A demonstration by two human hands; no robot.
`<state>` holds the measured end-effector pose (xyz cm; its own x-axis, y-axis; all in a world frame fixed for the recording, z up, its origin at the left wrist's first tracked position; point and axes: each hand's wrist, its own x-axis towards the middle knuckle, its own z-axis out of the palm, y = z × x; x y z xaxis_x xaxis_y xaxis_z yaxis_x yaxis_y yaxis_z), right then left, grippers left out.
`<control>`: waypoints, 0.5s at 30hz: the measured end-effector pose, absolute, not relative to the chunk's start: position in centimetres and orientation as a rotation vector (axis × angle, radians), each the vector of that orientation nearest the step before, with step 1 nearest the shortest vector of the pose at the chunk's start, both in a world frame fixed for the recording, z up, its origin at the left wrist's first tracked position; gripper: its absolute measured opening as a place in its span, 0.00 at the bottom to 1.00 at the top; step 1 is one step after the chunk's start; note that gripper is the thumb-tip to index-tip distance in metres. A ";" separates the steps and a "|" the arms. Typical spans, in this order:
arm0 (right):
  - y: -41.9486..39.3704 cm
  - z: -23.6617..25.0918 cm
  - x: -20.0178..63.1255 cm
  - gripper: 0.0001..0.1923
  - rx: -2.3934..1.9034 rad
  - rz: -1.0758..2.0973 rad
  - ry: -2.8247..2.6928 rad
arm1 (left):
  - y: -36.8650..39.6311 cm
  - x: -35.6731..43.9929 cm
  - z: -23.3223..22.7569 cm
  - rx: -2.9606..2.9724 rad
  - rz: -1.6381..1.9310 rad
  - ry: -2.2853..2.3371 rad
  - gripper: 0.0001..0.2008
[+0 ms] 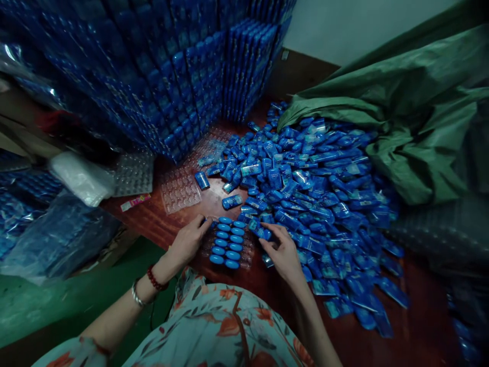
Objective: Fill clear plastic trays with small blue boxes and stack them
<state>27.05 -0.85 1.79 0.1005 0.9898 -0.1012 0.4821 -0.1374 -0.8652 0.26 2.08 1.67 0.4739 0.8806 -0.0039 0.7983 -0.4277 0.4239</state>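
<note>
One blue pack (pixel 260 229), pinched by our right hand (pixel 281 245), slants right of the tray (pixel 247 251); hold of left hand (pixel 190 235) unclear.

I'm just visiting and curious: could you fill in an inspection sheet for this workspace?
Surface: reddish-brown tabletop, partly covered.
Job's things: two columns of blue containers standing in a clear tray; large loose heap of similar containers beside it.
Clutter: other clear trays, small pink strip.
Grips: right grip holds a blue container; left grip is at the tray's far-left corner, its hold unclear.
Cables: nothing seen clearly.
Surroundings: tall blue stacks, green sheet, pale wall.
</note>
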 end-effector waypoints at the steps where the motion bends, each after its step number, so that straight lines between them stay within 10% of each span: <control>1: -1.1 1.9 27.1 0.16 -1.719 0.930 -1.513 | 2.4 0.4 1.8 2.375 0.283 1.409 0.21; 15: -3.1 1.3 25.6 0.19 -2.012 0.281 -2.265 | 4.4 -0.2 1.4 2.463 0.163 1.310 0.22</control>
